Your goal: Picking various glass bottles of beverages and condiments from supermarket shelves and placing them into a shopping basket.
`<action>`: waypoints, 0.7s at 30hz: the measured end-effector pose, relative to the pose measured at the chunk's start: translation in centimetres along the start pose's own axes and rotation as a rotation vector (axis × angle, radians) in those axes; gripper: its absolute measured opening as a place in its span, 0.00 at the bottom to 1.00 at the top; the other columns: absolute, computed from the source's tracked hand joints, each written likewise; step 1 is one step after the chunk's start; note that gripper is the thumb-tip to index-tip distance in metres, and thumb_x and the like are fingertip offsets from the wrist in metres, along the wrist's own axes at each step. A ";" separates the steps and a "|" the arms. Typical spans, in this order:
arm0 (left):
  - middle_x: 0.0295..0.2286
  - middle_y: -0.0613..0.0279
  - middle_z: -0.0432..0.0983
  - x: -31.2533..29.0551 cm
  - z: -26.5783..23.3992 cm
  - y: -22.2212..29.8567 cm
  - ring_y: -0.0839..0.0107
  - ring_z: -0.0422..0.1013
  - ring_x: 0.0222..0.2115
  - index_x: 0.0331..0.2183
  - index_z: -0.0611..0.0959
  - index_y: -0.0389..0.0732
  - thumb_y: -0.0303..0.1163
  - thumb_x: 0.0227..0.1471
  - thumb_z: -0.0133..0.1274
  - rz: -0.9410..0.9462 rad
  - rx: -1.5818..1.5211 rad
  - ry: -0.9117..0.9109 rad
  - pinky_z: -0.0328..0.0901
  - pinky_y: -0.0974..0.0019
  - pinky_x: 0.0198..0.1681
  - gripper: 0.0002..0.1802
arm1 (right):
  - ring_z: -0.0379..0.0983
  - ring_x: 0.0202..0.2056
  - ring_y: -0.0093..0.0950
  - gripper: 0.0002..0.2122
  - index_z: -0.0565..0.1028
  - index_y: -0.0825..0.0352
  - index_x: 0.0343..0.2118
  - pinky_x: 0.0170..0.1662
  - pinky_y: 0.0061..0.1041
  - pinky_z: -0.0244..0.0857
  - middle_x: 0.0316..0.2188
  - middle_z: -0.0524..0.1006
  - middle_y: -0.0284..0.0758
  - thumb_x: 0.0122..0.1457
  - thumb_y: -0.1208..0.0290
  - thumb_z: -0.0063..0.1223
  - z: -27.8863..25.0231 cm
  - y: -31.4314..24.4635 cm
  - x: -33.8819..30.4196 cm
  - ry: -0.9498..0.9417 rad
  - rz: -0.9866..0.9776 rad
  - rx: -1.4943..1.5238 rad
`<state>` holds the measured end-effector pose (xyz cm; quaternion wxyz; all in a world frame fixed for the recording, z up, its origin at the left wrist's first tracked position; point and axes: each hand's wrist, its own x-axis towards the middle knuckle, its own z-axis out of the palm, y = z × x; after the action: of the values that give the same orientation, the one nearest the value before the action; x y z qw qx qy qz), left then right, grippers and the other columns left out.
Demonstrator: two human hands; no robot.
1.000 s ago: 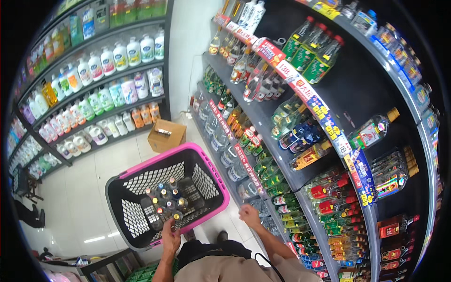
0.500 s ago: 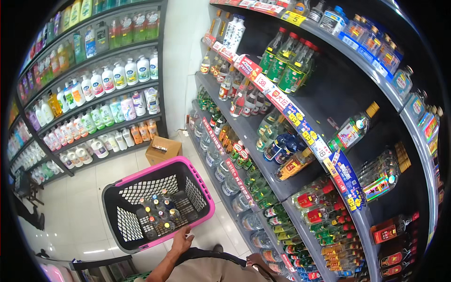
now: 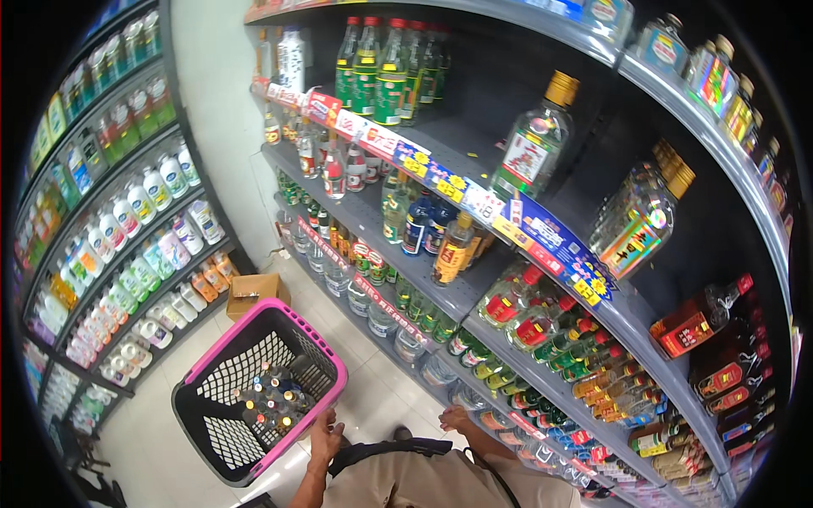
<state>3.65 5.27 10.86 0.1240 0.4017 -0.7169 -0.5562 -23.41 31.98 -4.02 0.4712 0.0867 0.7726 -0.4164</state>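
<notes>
My left hand [image 3: 325, 433] hangs beside the near right corner of a black mesh basket with a pink rim [image 3: 340, 377]. Its fingers are loosely apart and hold nothing I can see; whether they touch the rim I cannot tell. Inside the basket stand several small glass bottles [image 3: 273, 400] with coloured caps, grouped toward its right side. My right hand [image 3: 455, 418] is lifted in front of the lower shelves, fingers slightly bent and apart, with nothing visible in it. The closest goods to it are large clear bottles [image 3: 438, 372] on the bottom shelf.
A long dark shelf rack [image 3: 423, 269] of bottles curves along the right. On its upper level stands a gold-capped clear bottle [image 3: 533, 151], left of a similar row [image 3: 639, 224]. A cardboard box [image 3: 257, 292] sits behind the basket. Pump bottles [image 3: 135, 201] fill the left shelves.
The view has swung right, so the shelves and basket appear further left. My right hand has come up from the lower edge. My left hand stays near the basket's rim.
</notes>
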 end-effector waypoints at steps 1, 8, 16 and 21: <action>0.43 0.51 0.73 -0.1 0.5 0.1 0.61 0.71 0.43 0.49 0.71 0.34 0.23 0.44 0.56 0.012 -0.011 -0.001 0.65 0.63 0.46 0.26 | 0.77 0.20 0.26 0.08 0.72 0.69 0.31 0.21 0.26 0.74 0.22 0.77 0.36 0.48 0.75 0.58 -0.4 0.4 -0.3 0.028 0.017 -0.084; 0.44 0.45 0.72 -0.6 5.3 -0.6 0.60 0.71 0.44 0.49 0.70 0.31 0.26 0.45 0.55 0.042 -0.098 -0.035 0.66 0.63 0.46 0.27 | 0.75 0.17 0.23 0.08 0.75 0.68 0.19 0.18 0.23 0.71 0.16 0.77 0.35 0.50 0.72 0.51 -5.0 4.5 -0.4 -0.019 0.001 -0.182; 0.43 0.48 0.74 -1.6 8.6 1.4 0.59 0.72 0.43 0.48 0.72 0.33 0.27 0.46 0.55 0.044 -0.033 -0.058 0.67 0.63 0.46 0.25 | 0.76 0.19 0.25 0.05 0.76 0.71 0.21 0.20 0.24 0.73 0.19 0.78 0.38 0.49 0.76 0.53 -8.0 7.8 2.3 -0.087 0.075 -0.030; 0.43 0.48 0.74 -1.6 8.5 1.0 0.60 0.72 0.44 0.48 0.72 0.34 0.27 0.46 0.56 0.036 -0.004 -0.079 0.67 0.63 0.46 0.25 | 0.73 0.15 0.25 0.05 0.72 0.69 0.18 0.15 0.23 0.67 0.16 0.74 0.37 0.49 0.78 0.52 -6.7 6.6 0.0 0.002 0.067 -0.058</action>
<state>-1.10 12.38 9.18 0.1061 0.3663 -0.7273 -0.5707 -24.31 41.05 -6.32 0.4866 0.0991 0.7816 -0.3776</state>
